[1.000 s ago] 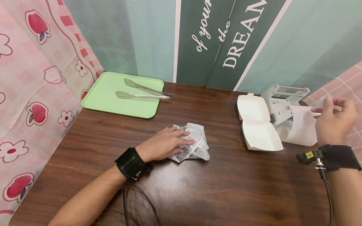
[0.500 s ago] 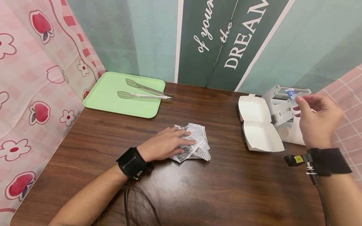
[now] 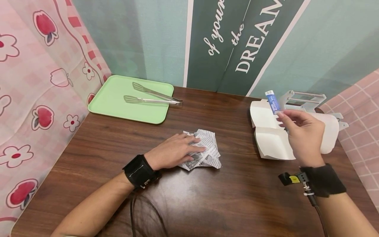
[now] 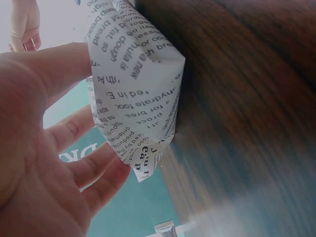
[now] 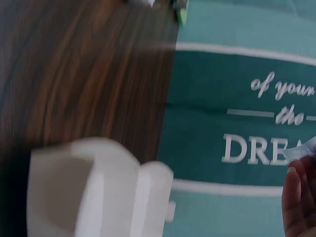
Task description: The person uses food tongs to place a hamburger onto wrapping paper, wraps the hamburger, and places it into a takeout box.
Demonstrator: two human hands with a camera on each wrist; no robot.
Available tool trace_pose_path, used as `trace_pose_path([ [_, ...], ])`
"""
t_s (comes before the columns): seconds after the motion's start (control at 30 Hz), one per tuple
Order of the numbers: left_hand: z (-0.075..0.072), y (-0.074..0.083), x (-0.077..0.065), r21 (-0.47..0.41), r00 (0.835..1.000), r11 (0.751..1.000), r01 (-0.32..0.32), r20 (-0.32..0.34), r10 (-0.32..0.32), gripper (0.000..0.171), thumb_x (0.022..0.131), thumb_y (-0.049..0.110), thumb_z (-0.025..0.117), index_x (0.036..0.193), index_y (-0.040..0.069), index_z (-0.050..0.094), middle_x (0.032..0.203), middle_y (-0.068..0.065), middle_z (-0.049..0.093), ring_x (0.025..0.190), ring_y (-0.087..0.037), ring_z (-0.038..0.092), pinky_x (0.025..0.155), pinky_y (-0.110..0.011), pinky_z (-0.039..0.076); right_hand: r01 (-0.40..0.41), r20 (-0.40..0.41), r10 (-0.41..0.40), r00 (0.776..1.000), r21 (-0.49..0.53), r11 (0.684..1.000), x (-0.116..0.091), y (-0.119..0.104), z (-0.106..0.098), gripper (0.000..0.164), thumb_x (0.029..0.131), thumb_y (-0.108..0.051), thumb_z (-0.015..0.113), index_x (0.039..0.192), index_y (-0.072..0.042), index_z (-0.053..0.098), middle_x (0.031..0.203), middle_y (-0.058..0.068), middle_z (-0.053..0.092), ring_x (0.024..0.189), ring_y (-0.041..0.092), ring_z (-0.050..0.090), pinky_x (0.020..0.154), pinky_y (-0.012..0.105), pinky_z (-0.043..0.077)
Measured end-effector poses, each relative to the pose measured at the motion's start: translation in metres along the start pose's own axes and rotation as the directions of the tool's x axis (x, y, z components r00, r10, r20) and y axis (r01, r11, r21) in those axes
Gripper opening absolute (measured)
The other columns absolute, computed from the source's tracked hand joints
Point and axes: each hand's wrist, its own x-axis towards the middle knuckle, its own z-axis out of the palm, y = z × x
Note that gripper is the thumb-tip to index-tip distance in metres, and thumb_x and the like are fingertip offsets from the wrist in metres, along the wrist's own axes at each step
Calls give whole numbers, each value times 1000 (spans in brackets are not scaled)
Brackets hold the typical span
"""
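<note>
Two hands: right hand [image 3: 303,136] now pinches a blue label strip [image 3: 273,102], pulled off the dispenser [image 3: 305,98] behind it — print unreadable; left hand [image 3: 174,151] still flat on newsprint-wrapped parcel [image 3: 208,149].

The left hand [image 3: 173,152] covers the near-left part of the printed paper wrap [image 3: 204,152], so what lies under the palm cannot be told. The right hand [image 3: 302,135] hides part of the white box [image 3: 266,131] and the roll holder [image 3: 305,98] behind it. The right wrist view is blurred, showing only fingertips [image 5: 298,202] at its edge, and the blue strip [image 3: 272,102] carries print too small to read.
</note>
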Motion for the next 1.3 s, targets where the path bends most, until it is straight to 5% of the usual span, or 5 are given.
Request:
trace_pose_path([
  [0.53,-1,1,1,-18,1000,1000,18,22,-17,49,102,32,61,150,33,50,156,-5,48,144,-33,44,116,-59,38,-19,143,9,990,70,997,-34,-13,28,19,90,-8,75,106,3,76,87,-15,73,76,6,72,72,13,57],
  [0.77,-1,1,1,-17,1000,1000,14,14,-14,49,101,32,62,149,33,51,156,-5,49,143,-33,46,115,-59,39,-51,201,4,980,228,972,-41,-15,39,18,90,-3,73,103,9,71,84,-4,76,74,9,73,69,16,59],
  [1.0,-1,0,0,-18,1000,1000,11,9,-11,49,101,31,63,149,32,52,155,-5,49,143,-33,46,115,-59,39,-35,266,-11,964,167,985,-54,-14,57,20,94,-9,70,107,7,71,89,-16,74,78,4,73,70,16,58],
  [1.3,-1,-1,0,-19,1000,1000,-1,5,1,50,101,31,63,149,33,51,155,-5,50,142,-34,46,114,-60,39,-53,335,-4,942,161,986,-70,-12,83,18,95,-14,71,105,2,72,86,-12,73,75,8,73,66,19,58],
])
